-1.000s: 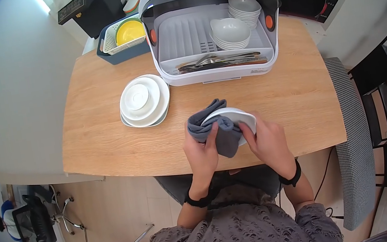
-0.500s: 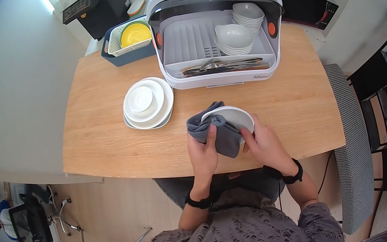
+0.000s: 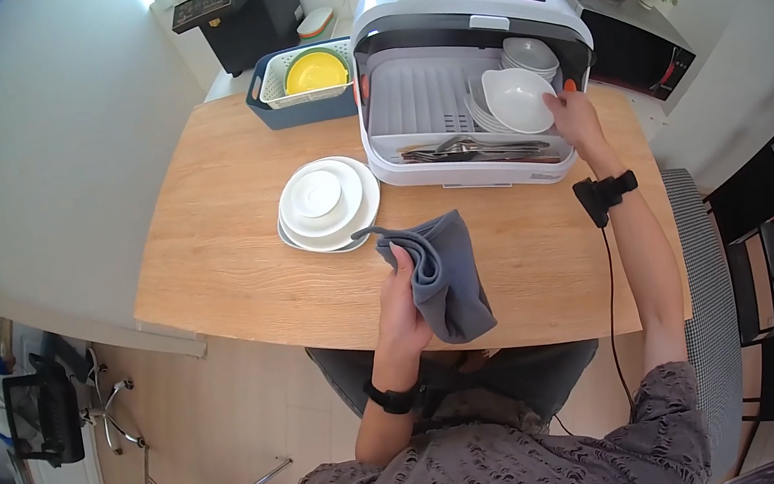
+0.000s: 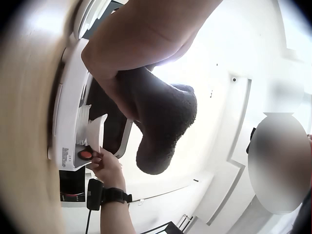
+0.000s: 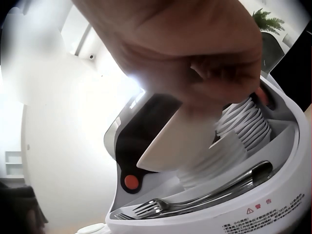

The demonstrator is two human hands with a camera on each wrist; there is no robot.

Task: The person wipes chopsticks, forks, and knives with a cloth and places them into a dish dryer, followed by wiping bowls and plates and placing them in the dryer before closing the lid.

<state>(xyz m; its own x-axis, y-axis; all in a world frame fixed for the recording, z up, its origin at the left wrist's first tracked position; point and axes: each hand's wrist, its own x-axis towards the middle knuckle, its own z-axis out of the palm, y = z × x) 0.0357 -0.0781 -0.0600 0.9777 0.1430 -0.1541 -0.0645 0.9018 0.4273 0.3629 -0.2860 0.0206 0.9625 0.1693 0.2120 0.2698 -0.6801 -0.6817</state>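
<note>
My left hand (image 3: 401, 313) grips a folded grey-blue cloth (image 3: 448, 278) above the table's front edge; in the left wrist view the cloth (image 4: 163, 117) hangs from that hand. My right hand (image 3: 578, 122) pinches the rim of a white bowl (image 3: 520, 101) inside the white cabinet (image 3: 487, 170). The right wrist view shows this bowl (image 5: 178, 141) tilted above the front stack of bowls (image 5: 214, 163); whether they touch is unclear. A second stack of bowls (image 3: 530, 55) stands behind it.
Cutlery (image 3: 474, 149) lies in the cabinet's front tray. Stacked white plates (image 3: 316, 192) are on the table at left. Behind them, a blue basket (image 3: 311, 112) holds a yellow bowl (image 3: 315, 70). A cable (image 3: 612, 308) hangs from the right wrist.
My right hand has carried the white bowl from the cloth up and right into the cabinet. The left hand has kept the cloth, which now hangs free of the bowl. The head view has shifted.
</note>
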